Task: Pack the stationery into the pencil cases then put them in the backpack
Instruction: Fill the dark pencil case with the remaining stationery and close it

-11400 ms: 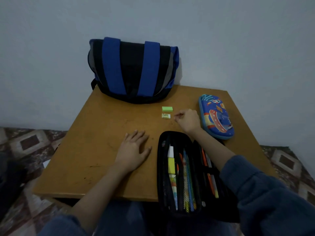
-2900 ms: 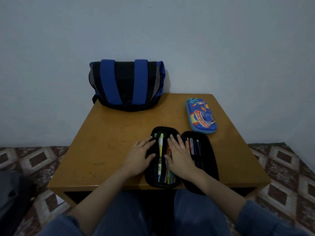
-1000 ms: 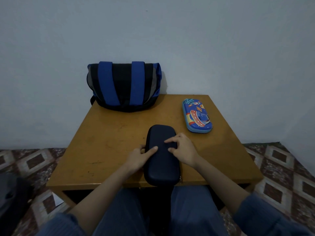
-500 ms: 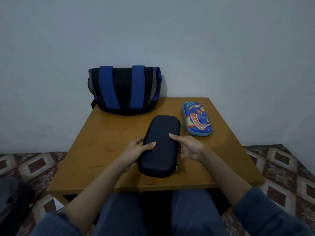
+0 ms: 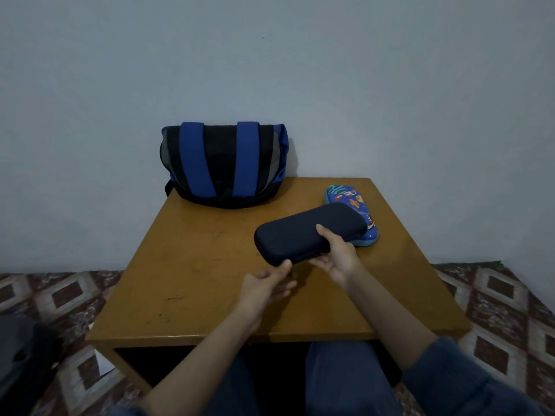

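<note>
Head view: the right hand [image 5: 339,253] grips the navy pencil case [image 5: 306,232] around its middle, thumb on the lid and fingers curled underneath. The case is closed and lies tilted above the desk [image 5: 195,280]; whether its far end touches the patterned pencil case [image 5: 348,199] behind it, I cannot tell. The left hand [image 5: 267,285] has its fingers curled, and its thumb pinches the case's near rim. Whether a zip pull sits in that pinch is too dark to tell.

The backpack [image 5: 223,165] stands at the desk's back edge against the wall, well apart from both cases, with no opening showing.

Likely risks:
- If the zip is not run fully round, tipping the case could spill stationery.
- The 1-handed mid-grip could slip on the smooth shell.
- Swinging the far end could nudge the patterned case toward the desk's right edge.
</note>
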A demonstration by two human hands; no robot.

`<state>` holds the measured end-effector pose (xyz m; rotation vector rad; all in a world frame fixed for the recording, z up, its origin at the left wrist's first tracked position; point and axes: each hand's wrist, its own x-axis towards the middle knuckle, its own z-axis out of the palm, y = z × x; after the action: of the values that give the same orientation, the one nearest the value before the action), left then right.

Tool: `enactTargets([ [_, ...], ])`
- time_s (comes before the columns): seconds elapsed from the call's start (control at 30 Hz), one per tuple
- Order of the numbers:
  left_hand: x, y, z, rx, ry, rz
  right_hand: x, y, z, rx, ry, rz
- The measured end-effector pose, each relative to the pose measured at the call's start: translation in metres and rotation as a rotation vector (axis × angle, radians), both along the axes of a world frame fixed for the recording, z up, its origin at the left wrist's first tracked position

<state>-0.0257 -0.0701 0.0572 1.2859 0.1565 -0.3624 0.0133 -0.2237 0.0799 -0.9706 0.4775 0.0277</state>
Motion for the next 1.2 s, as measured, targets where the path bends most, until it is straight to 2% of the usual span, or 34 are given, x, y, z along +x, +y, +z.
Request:
enactTargets([
  [0.1, -0.004, -0.010, -0.004, 0.124, -0.088, 0.067, 0.000, 0.004, -0.004, 0.003, 0.002, -0.047],
  [0.2, -0.005, -0.013, -0.007, 0.412, -0.211, 0.166, 0.000, 0.007, -0.005, -0.001, 0.007, -0.085],
  [0.33, -0.007, -0.006, -0.007, 0.782, -0.409, 0.099, -0.001, 0.005, -0.004, -0.044, -0.009, -0.122],
  [0.43, -0.002, 0.007, -0.006, 0.926, -0.484, 0.087, -0.002, 0.003, -0.003, -0.061, -0.001, -0.113],
  [0.53, 0.009, 0.022, -0.003, 0.952, -0.472, 0.111, -0.002, 0.000, -0.003, -0.037, 0.010, -0.107],
  [0.63, 0.016, 0.033, 0.004, 0.872, -0.466, 0.197, -0.004, -0.008, 0.001, -0.012, 0.017, -0.063],
  [0.77, 0.029, 0.049, 0.011, 0.826, -0.436, 0.252, -0.009, -0.016, 0.000, -0.057, 0.035, 0.107],
  [0.93, 0.030, 0.052, 0.021, 0.871, -0.474, 0.129, -0.017, -0.025, 0.001, -0.096, 0.014, 0.303],
  [1.1, 0.038, 0.045, 0.030, 0.839, -0.499, 0.145, -0.028, -0.020, 0.006, -0.229, -0.005, 0.628],
  [1.2, 0.050, 0.050, 0.037, 0.849, -0.527, 0.178, -0.034, -0.017, -0.001, -0.184, 0.031, 0.606],
])
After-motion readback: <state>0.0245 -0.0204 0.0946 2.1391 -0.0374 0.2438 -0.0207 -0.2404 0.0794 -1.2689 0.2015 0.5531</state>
